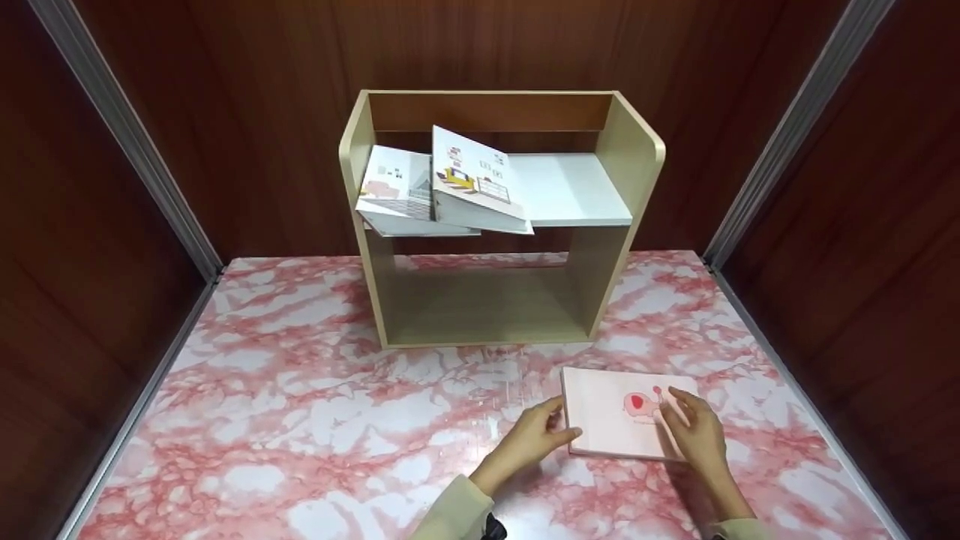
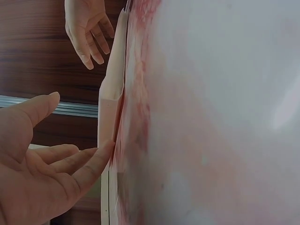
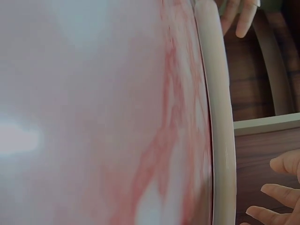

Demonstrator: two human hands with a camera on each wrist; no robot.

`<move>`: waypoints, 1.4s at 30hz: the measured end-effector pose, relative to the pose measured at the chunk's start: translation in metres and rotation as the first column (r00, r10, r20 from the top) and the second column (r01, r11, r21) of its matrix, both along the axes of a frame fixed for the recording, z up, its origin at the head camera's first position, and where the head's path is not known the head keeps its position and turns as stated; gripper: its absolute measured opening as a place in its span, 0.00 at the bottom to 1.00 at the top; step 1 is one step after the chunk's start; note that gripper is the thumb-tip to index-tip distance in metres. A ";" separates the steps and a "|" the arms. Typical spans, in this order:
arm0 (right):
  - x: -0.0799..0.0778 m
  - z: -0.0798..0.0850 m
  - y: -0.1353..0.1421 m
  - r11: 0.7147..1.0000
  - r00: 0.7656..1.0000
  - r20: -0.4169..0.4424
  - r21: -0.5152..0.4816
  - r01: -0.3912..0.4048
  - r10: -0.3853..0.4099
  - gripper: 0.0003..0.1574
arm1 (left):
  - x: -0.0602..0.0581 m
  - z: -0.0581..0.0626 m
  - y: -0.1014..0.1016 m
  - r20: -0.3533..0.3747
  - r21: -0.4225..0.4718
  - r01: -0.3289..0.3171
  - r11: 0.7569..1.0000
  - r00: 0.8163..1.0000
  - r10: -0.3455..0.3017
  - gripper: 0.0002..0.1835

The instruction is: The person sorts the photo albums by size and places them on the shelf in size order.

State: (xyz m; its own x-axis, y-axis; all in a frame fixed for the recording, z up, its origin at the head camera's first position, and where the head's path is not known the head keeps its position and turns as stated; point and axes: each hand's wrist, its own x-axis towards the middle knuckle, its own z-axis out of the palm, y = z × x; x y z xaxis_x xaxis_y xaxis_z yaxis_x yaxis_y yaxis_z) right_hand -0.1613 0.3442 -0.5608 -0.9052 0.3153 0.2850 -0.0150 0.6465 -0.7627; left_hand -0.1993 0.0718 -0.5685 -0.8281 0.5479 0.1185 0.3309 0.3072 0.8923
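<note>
A pink book (image 1: 600, 420) with a small elephant drawing on its cover lies flat on the marbled table, front right of the shelf. At its left edge is my left hand (image 1: 534, 436), fingers loosely extended and the thumb apart from them. The left wrist view has that hand's fingertips (image 2: 105, 151) right at the book's side (image 2: 109, 117). My right hand (image 1: 699, 435) hovers over the right part of the cover with fingers spread. In the right wrist view the right hand (image 3: 283, 197) shows a gap between its fingers and the book's edge (image 3: 220, 117).
Behind the book stands a wooden two-level shelf (image 1: 649, 150). On its white upper board, at the left, a thick white book (image 1: 480, 184) leans on other white books (image 1: 394, 184) that jut past the front edge. Dark wooden walls (image 1: 480, 45) enclose the pink-and-white table (image 1: 315, 420).
</note>
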 end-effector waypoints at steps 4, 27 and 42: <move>0.003 0.000 0.002 1.000 1.000 -0.007 0.011 0.010 -0.010 0.25 | 0.001 0.000 0.000 -0.008 -0.015 0.014 1.000 1.000 -0.014 0.38; 0.011 -0.002 0.016 0.996 0.997 0.048 0.067 0.060 -0.063 0.26 | -0.003 0.000 0.005 0.030 -0.005 0.037 0.999 0.999 -0.037 0.33; 0.011 0.002 0.021 0.999 0.991 0.131 0.054 -0.004 -0.003 0.33 | -0.002 -0.001 0.008 0.043 0.047 -0.017 0.999 0.999 0.015 0.30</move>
